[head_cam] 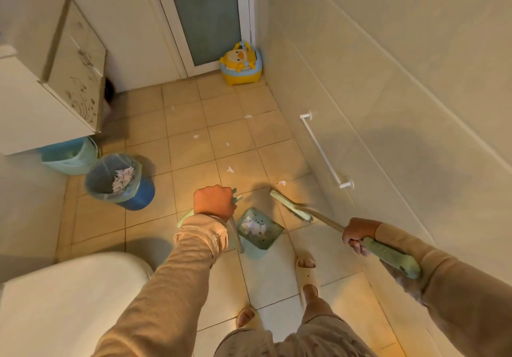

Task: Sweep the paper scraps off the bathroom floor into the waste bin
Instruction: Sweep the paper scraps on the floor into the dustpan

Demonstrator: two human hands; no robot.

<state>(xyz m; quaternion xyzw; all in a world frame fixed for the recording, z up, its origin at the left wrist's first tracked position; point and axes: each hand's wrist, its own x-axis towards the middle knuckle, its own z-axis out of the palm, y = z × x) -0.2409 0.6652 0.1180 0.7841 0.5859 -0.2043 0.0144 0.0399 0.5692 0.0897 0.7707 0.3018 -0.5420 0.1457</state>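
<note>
— Where's the action?
— Centre frame: left hand (213, 201) gripping the dustpan (260, 229) handle, right hand (357, 236) wrapped round the broom (291, 207).
— Scraps?
— Paper scraps (230, 169) above them; waste bin (119, 180) left, toilet (69, 301) lower left.

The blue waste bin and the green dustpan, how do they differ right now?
The blue waste bin stands by the cabinet, untouched; the green dustpan hangs from its handle in the left hand. The bin is round, deep and bag-lined; the dustpan is flat, shallow and bare. Both already hold crumpled paper.
</note>
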